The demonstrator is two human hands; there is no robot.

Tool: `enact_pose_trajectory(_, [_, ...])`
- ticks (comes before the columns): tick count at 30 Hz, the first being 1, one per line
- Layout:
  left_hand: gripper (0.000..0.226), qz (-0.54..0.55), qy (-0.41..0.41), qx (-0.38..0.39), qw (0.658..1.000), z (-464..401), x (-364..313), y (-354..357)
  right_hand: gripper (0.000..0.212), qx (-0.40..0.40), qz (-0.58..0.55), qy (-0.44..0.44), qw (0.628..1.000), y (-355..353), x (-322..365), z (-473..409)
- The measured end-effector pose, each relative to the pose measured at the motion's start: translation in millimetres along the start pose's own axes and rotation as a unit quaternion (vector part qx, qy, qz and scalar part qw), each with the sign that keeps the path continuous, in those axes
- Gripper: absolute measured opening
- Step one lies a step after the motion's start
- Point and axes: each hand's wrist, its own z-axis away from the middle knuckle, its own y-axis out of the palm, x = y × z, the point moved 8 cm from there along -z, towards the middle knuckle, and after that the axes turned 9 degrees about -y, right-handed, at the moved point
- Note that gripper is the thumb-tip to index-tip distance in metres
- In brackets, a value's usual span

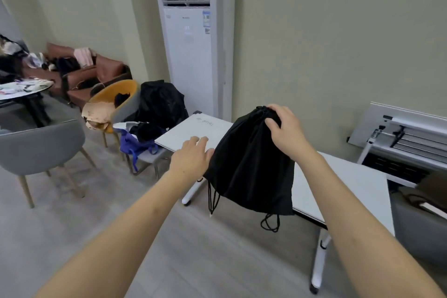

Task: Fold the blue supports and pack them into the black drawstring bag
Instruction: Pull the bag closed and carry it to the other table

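black drawstring bag [249, 167] gripped by right hand [285, 128] over white table [350, 181]; left hand [191, 157] spread beside it.

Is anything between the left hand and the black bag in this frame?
Nothing visible. The left hand lies with fingers straight right at the bag's left edge, above the white table. The right hand grips the bag's cinched top. No blue supports are in sight.
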Motion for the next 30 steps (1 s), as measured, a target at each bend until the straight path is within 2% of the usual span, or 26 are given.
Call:
enact_pose_trajectory(8, [0.046,0.001,0.059,-0.015,0.998,-178.0,-51.7,23.3,0.036,-0.052,0.044,0.015,0.998,-9.1,-97.2,-140.8])
enact_pose_trajectory(12, [0.045,0.010,0.092,0.008,0.996,-245.4,-89.4,43.6,0.036,-0.075,0.071,0.039,0.994,-15.7,-139.1,-185.0])
enact_pose_trajectory(24, [0.047,0.042,0.209,0.061,0.975,-428.3,-154.0,111.4,0.037,-0.137,0.134,0.115,0.975,9.2,-257.3,-266.0])
enact_pose_trajectory(30, [0.048,0.034,0.254,0.099,0.961,-481.8,-161.4,138.6,0.038,-0.094,0.156,0.169,0.969,43.5,-293.2,-279.5])
